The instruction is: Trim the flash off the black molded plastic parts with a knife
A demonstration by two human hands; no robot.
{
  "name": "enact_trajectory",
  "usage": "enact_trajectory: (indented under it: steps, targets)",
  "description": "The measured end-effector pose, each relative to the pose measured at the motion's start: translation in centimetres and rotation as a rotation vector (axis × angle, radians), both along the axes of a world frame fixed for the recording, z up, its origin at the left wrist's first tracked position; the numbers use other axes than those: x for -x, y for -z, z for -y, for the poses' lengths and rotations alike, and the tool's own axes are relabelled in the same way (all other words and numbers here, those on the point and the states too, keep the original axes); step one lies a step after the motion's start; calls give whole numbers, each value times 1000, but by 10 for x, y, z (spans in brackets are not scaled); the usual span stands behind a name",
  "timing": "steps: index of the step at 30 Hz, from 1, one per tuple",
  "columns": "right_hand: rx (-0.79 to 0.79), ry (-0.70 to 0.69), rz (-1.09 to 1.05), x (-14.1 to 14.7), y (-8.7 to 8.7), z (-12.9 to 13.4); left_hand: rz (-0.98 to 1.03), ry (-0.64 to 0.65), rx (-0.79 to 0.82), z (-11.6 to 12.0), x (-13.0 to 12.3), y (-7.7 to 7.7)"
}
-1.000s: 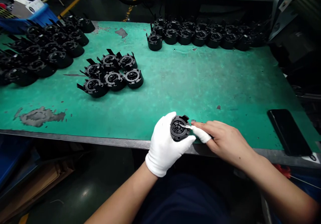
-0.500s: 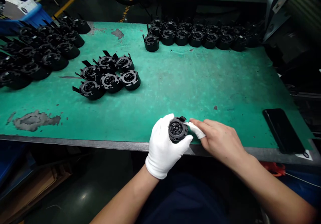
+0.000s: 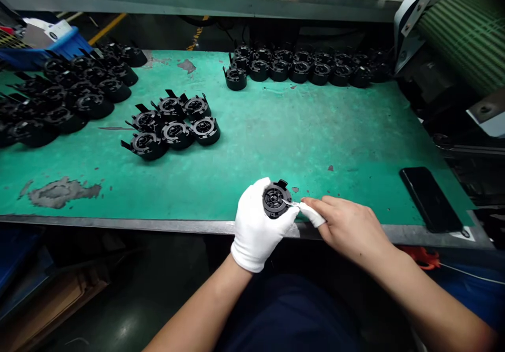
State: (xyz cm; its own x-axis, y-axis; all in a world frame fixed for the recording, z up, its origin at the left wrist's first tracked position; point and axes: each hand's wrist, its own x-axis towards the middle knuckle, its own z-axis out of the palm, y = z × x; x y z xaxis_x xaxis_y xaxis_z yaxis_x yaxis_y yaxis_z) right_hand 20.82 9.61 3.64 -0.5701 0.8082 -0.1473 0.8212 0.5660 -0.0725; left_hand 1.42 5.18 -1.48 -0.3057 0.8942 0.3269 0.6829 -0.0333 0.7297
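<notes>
1. The left grip (image 3: 254, 228), in a white glove, is partly closed, fingers and thumb curled round the rim of a round black part (image 3: 273, 200); this leaves its ribbed face exposed, presumably for access.
2. That part is held up near the front edge of the desk (image 3: 315, 131), likely for a close view.
3. The right grip (image 3: 349, 225) is pinched almost closed on a slim metallic tool (image 3: 291, 203), angled so its tip reaches over the face; whether it touches, I cannot tell.
4. Six similar parts (image 3: 177, 134) stand clustered apart, perhaps to keep them within reach yet out of the working spot.
</notes>
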Motion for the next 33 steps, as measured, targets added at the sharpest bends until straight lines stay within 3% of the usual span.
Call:
enact_trajectory:
  steps: [3,6,9,14,18,27,33]
  targets:
    - [-32,51,-11,6,0,6,14,-20,-7,1,-4,1]
    - [17,79,-175,1,2,6,41,10,21,2,1,1]
    - [92,14,-250,-9,4,-7,47,191,120,-1,20,-7]
    - [200,-176,-141,-11,4,-38,95,558,325,-24,67,-31]
    - [225,-320,-73,-2,-4,-53,145,733,394,-41,85,-39]
    - [156,-404,38,9,-15,-63,196,754,404,-46,85,-36]
    - [9,-272,65,10,-8,-53,174,712,374,-43,80,-37]
